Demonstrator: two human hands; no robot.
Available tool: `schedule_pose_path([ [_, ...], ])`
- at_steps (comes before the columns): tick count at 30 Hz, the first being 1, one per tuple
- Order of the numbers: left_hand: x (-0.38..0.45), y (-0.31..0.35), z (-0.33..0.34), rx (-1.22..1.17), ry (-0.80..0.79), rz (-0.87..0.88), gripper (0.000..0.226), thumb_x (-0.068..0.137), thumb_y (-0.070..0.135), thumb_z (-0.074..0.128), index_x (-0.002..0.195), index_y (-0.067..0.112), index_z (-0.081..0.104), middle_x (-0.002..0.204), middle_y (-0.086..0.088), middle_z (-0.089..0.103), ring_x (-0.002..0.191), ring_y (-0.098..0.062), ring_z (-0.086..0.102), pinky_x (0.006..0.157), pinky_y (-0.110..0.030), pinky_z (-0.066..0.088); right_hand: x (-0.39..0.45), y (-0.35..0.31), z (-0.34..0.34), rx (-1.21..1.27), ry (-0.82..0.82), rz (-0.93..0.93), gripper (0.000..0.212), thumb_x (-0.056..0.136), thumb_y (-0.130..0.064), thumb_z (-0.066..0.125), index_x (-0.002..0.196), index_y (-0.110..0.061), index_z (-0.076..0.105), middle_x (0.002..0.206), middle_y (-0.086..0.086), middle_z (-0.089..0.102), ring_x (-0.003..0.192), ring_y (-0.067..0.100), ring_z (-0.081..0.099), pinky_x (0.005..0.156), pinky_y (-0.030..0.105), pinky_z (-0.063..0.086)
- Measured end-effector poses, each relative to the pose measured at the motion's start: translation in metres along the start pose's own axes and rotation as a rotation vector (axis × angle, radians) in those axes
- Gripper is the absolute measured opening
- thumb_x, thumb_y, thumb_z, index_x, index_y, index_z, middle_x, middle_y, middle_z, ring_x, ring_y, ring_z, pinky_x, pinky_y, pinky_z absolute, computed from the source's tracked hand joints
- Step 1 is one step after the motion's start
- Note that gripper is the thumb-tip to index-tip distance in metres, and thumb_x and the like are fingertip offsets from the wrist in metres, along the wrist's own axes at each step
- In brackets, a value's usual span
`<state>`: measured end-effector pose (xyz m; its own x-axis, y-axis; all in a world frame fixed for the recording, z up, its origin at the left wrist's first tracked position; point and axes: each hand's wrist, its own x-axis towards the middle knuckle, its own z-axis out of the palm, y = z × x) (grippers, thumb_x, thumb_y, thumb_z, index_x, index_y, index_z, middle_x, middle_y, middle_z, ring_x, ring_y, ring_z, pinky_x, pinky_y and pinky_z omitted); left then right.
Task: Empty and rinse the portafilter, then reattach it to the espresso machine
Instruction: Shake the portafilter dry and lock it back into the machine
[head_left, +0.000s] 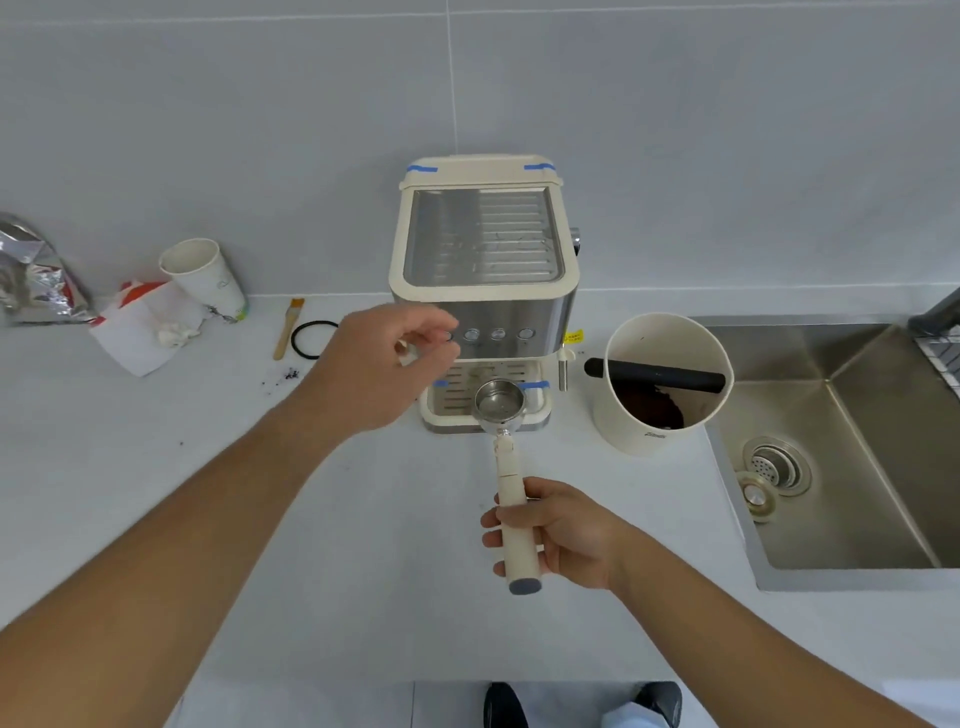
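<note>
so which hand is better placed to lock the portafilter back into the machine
Right. The right hand already grips the handle of the portafilter, whose empty basket sits just in front of the espresso machine. The left hand holds nothing, hovering by the buttons, so it could probably steady the machine.

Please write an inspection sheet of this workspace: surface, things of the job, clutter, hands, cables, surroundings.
Surface: white counter, dark crumbs at left.
Job's things: portafilter, basket looks empty, held before the espresso machine; knock box holds grounds.
Clutter: paper cup, brush, black ring, foil bag, crumpled paper.
Hands: right hand has its grip on the handle; left hand holds nothing, near the buttons.
Cables: nothing seen.
Surroundings: steel sink at right, tiled wall.
</note>
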<state>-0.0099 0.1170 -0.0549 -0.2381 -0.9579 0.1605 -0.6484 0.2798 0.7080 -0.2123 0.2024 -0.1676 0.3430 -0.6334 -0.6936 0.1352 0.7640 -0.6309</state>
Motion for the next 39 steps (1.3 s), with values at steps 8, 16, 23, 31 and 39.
schedule_pose_path([
  [8,0.080,-0.004,-0.008,0.315,-0.088,0.259,0.031,0.091,0.039,0.055,0.111,0.019,0.068,0.109,0.004,0.068,0.097,-0.015,0.062,0.089,-0.040,0.051,0.032,-0.016,0.011,0.141,0.004,-0.004,0.031,0.089,0.005,0.064,0.118,-0.003,0.059,0.101,0.017,0.066,0.095,0.031,0.069,0.083,0.054,0.058],
  [16,0.111,-0.001,-0.001,0.420,-0.254,0.273,0.052,0.094,0.046,0.051,0.139,0.021,0.051,0.142,-0.006,0.053,0.131,-0.028,0.047,0.105,-0.038,0.035,0.049,-0.034,0.012,0.184,-0.003,-0.074,0.028,0.091,0.004,0.061,0.118,-0.004,0.057,0.099,0.017,0.066,0.093,0.032,0.068,0.080,0.053,0.059],
  [23,0.113,-0.012,0.003,0.419,-0.195,0.288,0.067,0.084,0.062,0.039,0.136,0.023,0.055,0.138,-0.004,0.058,0.123,-0.028,0.054,0.103,-0.041,0.037,0.064,-0.048,0.011,0.184,-0.020,-0.131,0.022,0.093,0.001,0.060,0.112,-0.008,0.061,0.096,0.014,0.066,0.089,0.028,0.070,0.078,0.050,0.060],
  [31,0.119,-0.021,0.009,0.404,-0.184,0.233,0.071,0.080,0.069,0.038,0.139,0.032,0.052,0.152,0.003,0.046,0.137,-0.024,0.045,0.112,-0.048,0.033,0.086,-0.061,0.019,0.157,0.000,-0.191,0.026,0.094,-0.005,0.060,0.119,-0.012,0.059,0.097,0.006,0.068,0.085,0.022,0.069,0.078,0.042,0.058],
  [39,0.121,-0.026,0.011,0.389,-0.164,0.226,0.071,0.079,0.070,0.038,0.140,0.035,0.051,0.155,0.005,0.043,0.141,-0.019,0.040,0.115,-0.048,0.030,0.102,-0.053,0.044,0.150,0.038,-0.218,0.031,0.091,-0.009,0.067,0.118,-0.019,0.056,0.104,0.009,0.066,0.089,0.025,0.068,0.068,0.043,0.059],
])
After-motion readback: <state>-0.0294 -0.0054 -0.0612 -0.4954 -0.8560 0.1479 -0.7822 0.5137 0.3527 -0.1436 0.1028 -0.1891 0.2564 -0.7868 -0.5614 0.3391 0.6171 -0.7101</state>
